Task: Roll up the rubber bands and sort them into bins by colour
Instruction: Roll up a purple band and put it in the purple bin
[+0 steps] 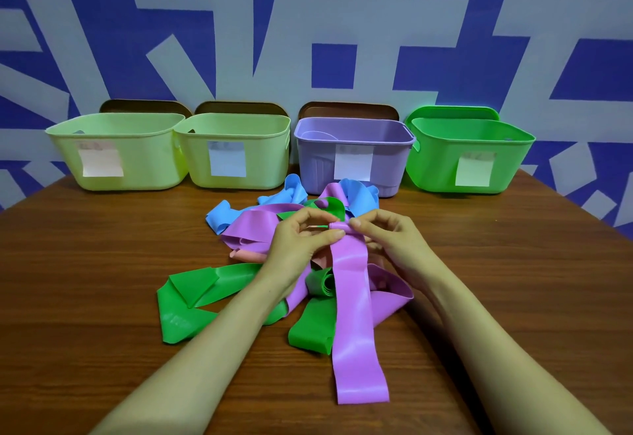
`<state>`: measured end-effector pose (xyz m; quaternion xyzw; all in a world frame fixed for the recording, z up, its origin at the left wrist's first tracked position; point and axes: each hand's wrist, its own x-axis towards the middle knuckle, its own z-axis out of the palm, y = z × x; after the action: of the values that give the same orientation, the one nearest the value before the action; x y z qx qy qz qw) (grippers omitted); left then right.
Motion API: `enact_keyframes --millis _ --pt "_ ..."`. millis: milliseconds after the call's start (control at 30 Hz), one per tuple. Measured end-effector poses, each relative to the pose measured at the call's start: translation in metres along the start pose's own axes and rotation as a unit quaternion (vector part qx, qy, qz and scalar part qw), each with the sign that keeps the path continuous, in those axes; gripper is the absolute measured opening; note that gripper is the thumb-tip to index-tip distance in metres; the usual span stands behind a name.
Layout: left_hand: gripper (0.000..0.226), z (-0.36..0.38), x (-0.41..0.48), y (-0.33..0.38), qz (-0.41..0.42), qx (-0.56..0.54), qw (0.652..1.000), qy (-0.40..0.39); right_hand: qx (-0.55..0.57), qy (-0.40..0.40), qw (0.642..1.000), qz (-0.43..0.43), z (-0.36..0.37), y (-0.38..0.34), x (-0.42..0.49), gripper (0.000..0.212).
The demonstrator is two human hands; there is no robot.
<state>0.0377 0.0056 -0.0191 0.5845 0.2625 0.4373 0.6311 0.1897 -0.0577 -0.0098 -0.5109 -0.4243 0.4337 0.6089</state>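
A long purple rubber band [354, 325] stretches from my hands toward the table's near edge. Its far end is curled into a small tight roll [338, 226]. My left hand [301, 239] pinches that roll from the left, and my right hand [387, 232] pinches it from the right. Under and around my hands lies a pile of loose bands: green [191, 294], blue [359, 194], more purple [253, 225] and a pink one [248, 256]. Along the wall stand two pale yellow-green bins [113, 153] [236, 150], a purple bin [352, 157] and a green bin [469, 153], each with a paper label.
The wooden table [85, 280] carries everything. Brown lids [347, 109] lean against the blue-and-white wall behind the bins. A rolled purple shape lies inside the purple bin.
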Motion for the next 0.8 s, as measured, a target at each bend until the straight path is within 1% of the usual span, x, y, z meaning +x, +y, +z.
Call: enact_keyframes --millis 100,200,267,433,533,700,800 --pt "0.03 0.0014 0.0012 -0.0014 -0.037 -0.011 0.999 0.003 0.009 0.011 1.0 -0.013 0.0005 -0.0006 -0.0012 0.006" --pt "0.028 0.0029 -0.0001 -0.0006 -0.08 -0.04 0.996 -0.019 0.03 0.011 0.999 -0.02 0.0003 -0.0018 -0.0026 0.004" --pt "0.024 0.0027 -0.0005 -0.0003 -0.076 -0.029 0.996 -0.025 0.022 0.008 0.999 -0.028 -0.0002 -0.0014 -0.0013 0.004" --pt "0.026 0.0001 0.0004 0.0008 -0.05 -0.011 0.999 0.003 0.0 0.003 0.999 -0.037 -0.0018 0.0 -0.0008 0.012" --pt "0.026 -0.0003 0.0008 0.0011 -0.042 -0.002 0.999 -0.002 -0.002 0.0 0.999 -0.049 -0.0027 -0.0014 -0.0018 0.015" --pt "0.011 0.0016 0.0024 0.0005 -0.044 -0.028 0.999 -0.001 -0.014 0.003 0.998 -0.059 -0.0035 0.0001 -0.0005 0.023" --pt "0.011 0.0001 0.0028 0.0007 -0.033 -0.018 0.999 0.011 -0.032 -0.007 0.998 -0.054 -0.0051 0.0022 0.0008 0.025"
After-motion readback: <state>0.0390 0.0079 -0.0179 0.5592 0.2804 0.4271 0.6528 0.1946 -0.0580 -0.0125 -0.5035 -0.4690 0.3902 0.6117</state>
